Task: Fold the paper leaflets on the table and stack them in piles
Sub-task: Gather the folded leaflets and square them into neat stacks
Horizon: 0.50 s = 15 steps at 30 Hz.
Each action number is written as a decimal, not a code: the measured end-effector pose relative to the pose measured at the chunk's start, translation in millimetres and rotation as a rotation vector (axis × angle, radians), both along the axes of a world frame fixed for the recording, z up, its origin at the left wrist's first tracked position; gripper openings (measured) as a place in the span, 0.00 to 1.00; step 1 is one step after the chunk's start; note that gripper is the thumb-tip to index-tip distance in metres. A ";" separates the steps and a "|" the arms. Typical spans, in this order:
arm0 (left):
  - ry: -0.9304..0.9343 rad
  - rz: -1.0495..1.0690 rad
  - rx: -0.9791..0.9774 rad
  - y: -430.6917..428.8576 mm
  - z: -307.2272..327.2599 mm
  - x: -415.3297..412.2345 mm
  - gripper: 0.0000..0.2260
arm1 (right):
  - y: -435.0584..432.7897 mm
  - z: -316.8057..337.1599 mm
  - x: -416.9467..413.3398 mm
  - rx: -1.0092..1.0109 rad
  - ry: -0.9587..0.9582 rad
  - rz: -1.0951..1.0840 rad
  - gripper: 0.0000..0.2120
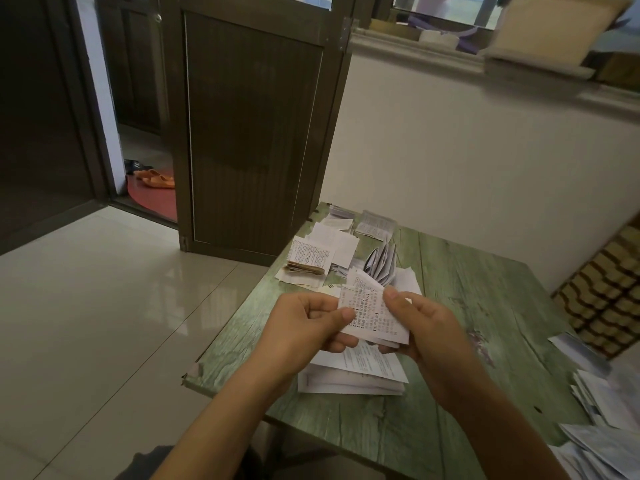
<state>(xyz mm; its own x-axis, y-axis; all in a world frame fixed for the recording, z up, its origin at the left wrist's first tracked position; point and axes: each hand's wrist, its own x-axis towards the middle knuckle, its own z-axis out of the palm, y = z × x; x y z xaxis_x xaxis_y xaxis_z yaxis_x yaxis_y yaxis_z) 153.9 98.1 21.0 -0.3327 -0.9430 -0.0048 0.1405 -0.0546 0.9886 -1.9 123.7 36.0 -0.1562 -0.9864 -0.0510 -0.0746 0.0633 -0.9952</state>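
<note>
A white printed leaflet (372,311) is held above the green wooden table (485,306). My left hand (306,323) pinches its left edge between thumb and fingers. My right hand (420,323) grips its right side, thumb on top. Right under my hands lies a pile of flat white leaflets (349,375). A stack of folded leaflets (308,263) sits at the table's far left corner, with more loose sheets (375,225) behind it and some standing folded papers (381,265) just beyond the held leaflet.
More loose papers (602,420) are heaped at the table's right edge. A dark wooden door panel (252,133) stands behind the table's far corner. Glossy tiled floor (104,306) lies to the left. A patterned object (606,296) leans by the wall on the right.
</note>
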 end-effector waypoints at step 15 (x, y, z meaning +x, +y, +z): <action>-0.036 0.002 -0.043 -1.7 -4.5 0.3 0.02 | -3.9 6.4 -2.1 -0.205 0.396 0.000 0.01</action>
<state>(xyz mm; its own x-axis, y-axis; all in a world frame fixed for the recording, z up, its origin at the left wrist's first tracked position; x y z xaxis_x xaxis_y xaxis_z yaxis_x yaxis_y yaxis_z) 154.1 96.3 16.5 -0.3315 -0.9431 0.0243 0.1053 -0.0114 0.9944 -4.0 119.8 42.4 -0.1247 -0.9698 0.2094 -0.4523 -0.1323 -0.8820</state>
